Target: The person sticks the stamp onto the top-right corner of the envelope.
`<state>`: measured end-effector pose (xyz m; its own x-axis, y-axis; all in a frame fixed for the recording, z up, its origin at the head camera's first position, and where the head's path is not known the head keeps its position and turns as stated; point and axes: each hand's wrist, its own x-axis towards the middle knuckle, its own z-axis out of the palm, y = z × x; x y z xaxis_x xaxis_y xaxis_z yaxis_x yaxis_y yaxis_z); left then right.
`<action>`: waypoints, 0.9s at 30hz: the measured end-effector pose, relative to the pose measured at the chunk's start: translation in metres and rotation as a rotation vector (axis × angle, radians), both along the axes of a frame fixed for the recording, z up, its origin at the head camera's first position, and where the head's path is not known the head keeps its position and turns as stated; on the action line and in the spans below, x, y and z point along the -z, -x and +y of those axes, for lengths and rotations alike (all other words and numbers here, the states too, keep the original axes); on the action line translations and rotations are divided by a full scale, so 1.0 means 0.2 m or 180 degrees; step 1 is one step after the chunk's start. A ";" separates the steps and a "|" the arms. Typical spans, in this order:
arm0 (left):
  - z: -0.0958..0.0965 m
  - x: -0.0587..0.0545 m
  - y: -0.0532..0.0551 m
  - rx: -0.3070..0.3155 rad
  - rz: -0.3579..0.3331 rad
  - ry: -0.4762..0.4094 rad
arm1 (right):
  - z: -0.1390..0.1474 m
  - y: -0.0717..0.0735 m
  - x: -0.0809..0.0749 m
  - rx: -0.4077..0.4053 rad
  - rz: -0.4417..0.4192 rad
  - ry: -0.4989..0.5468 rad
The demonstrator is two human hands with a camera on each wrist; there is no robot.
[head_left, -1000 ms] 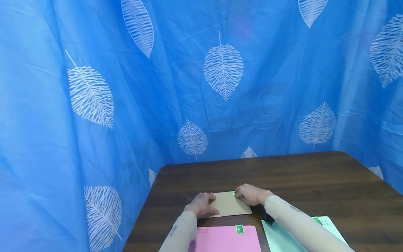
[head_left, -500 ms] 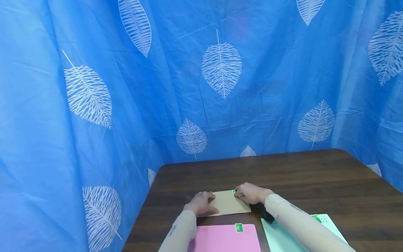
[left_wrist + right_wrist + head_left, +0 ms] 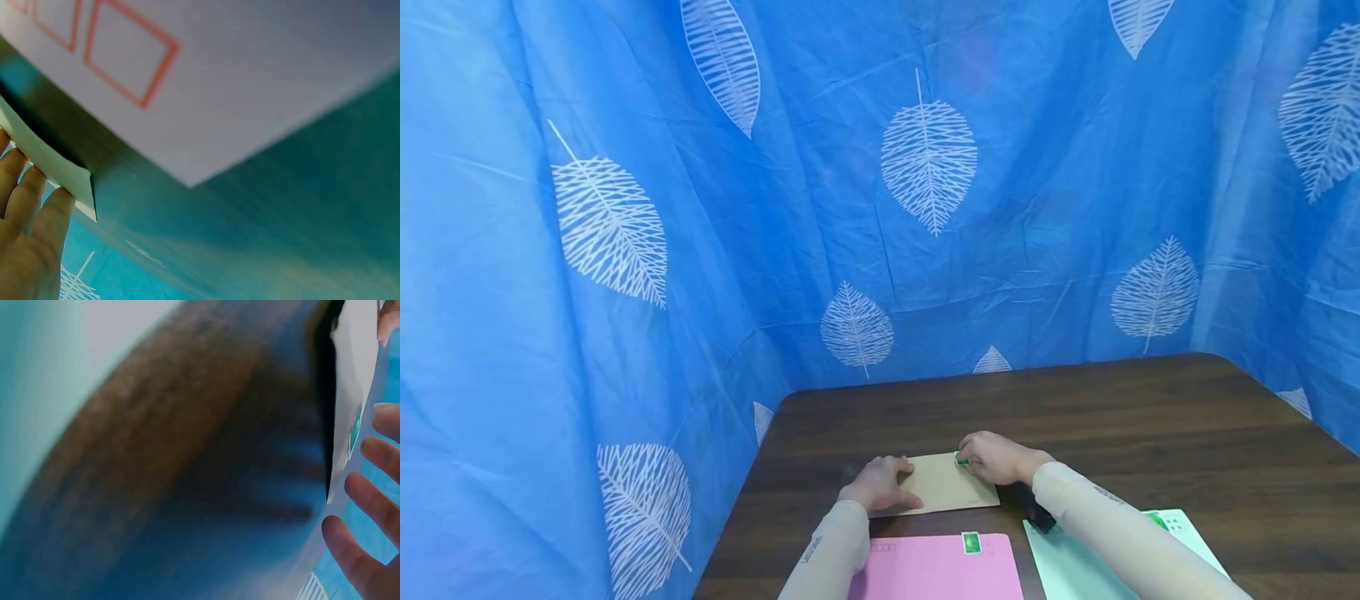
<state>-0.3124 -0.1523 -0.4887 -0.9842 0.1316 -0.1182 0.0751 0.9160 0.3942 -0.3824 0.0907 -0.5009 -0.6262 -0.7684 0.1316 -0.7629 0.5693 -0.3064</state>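
A tan envelope (image 3: 943,486) lies flat on the dark wooden table (image 3: 1150,425). My left hand (image 3: 882,485) rests on its left end, fingers (image 3: 28,206) lying along the edge by a corner of the envelope (image 3: 69,181). My right hand (image 3: 994,459) presses on the far right corner, where a small green stamp (image 3: 961,460) peeks out beside the fingertips. In the right wrist view the fingers (image 3: 369,500) are spread over the envelope (image 3: 351,375) and the stamp (image 3: 355,429).
A pink envelope (image 3: 936,573) with a green stamp (image 3: 971,543) lies nearer me, with a mint green envelope (image 3: 1067,571) on its right. A small black object (image 3: 1039,518) sits under my right forearm. Blue leaf-print cloth (image 3: 880,208) walls the table.
My right hand has slid slightly over the green stamp, covering more of it. My left hand and the tan envelope have stayed in place.
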 end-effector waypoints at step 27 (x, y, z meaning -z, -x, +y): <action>-0.02 0.01 0.02 0.0034 -0.0027 -0.0005 | 0.00 -0.02 0.00 0.0171 -0.0133 -0.0019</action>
<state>-0.3174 -0.1559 -0.4910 -0.9818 0.1422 -0.1262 0.0815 0.9145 0.3964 -0.3793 0.0916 -0.5013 -0.6715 -0.7343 0.1001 -0.7178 0.6109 -0.3338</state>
